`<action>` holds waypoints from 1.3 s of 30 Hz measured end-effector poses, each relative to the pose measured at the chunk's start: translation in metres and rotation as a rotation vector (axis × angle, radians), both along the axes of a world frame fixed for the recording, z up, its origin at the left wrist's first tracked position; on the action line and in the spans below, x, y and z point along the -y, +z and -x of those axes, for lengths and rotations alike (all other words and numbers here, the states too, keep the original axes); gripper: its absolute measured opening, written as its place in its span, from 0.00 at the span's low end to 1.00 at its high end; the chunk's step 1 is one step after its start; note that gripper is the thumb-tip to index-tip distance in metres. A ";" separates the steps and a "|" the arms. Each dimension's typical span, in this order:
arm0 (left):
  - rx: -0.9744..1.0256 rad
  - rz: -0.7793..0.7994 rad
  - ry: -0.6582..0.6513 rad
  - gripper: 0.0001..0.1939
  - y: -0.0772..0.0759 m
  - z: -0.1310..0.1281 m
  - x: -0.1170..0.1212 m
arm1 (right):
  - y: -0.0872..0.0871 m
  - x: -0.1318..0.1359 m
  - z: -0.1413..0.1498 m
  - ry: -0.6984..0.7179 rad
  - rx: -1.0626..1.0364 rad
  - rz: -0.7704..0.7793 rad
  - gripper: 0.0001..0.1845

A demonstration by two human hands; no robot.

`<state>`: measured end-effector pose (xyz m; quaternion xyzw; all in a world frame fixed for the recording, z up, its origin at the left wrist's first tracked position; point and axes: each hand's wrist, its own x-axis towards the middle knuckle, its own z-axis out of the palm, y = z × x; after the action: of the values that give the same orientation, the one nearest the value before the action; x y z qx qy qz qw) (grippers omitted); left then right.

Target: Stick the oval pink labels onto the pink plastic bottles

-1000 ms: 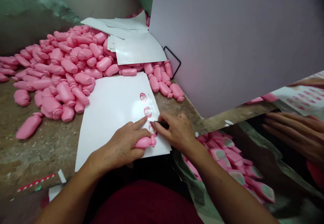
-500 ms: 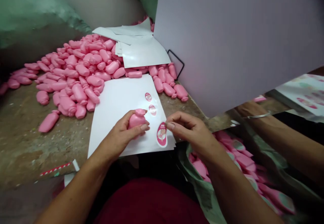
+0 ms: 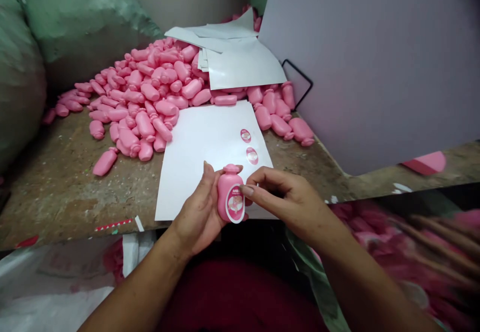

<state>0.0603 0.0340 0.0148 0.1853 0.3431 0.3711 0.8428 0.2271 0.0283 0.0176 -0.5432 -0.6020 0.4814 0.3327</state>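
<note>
A small pink plastic bottle (image 3: 224,188) lies in the palm of my left hand (image 3: 197,217), neck away from me, with the fingers behind it and the thumb raised at its side. My right hand (image 3: 290,204) pinches the upper edge of an oval pink-and-white label sticker (image 3: 235,207) between thumb and forefinger. The sticker lies over the bottle's front; whether it is stuck down all over I cannot tell. Beneath both hands is a white label sheet (image 3: 198,144), with two oval stickers (image 3: 252,155) on its right side.
A heap of pink bottles (image 3: 150,92) covers the back left of the worn table (image 3: 71,182). White sheets (image 3: 243,64) rest on it. A pale upright panel (image 3: 367,72) stands at right. Below it, a co-worker's blurred hand (image 3: 446,242) is over pink bottles. Green sacks (image 3: 82,17) stand behind.
My right hand has brought the sticker left, from above the sheet onto the bottle. My left hand has turned the bottle face up and opened its thumb away. The view has shifted left.
</note>
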 end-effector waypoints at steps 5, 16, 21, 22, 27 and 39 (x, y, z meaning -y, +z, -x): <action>-0.020 -0.043 -0.008 0.31 -0.004 0.003 0.001 | -0.003 -0.003 0.000 0.007 -0.002 0.019 0.14; -0.043 -0.074 -0.004 0.31 -0.005 0.000 0.000 | -0.009 -0.007 -0.001 -0.020 -0.009 -0.012 0.14; -0.042 -0.060 -0.001 0.29 -0.007 -0.001 -0.001 | -0.009 -0.007 -0.002 -0.030 -0.008 -0.013 0.13; -0.039 -0.051 -0.006 0.29 -0.007 -0.001 -0.001 | -0.008 -0.007 -0.002 -0.029 -0.022 -0.010 0.13; -0.055 0.010 -0.014 0.24 -0.008 -0.001 -0.003 | -0.007 -0.008 -0.001 -0.012 -0.136 0.038 0.14; -0.016 0.097 0.015 0.22 0.001 -0.006 -0.006 | -0.004 -0.009 -0.003 0.014 -0.226 0.088 0.17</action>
<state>0.0660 0.0396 0.0155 0.1447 0.3686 0.3587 0.8453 0.2299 0.0375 0.0140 -0.4952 -0.5427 0.5680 0.3710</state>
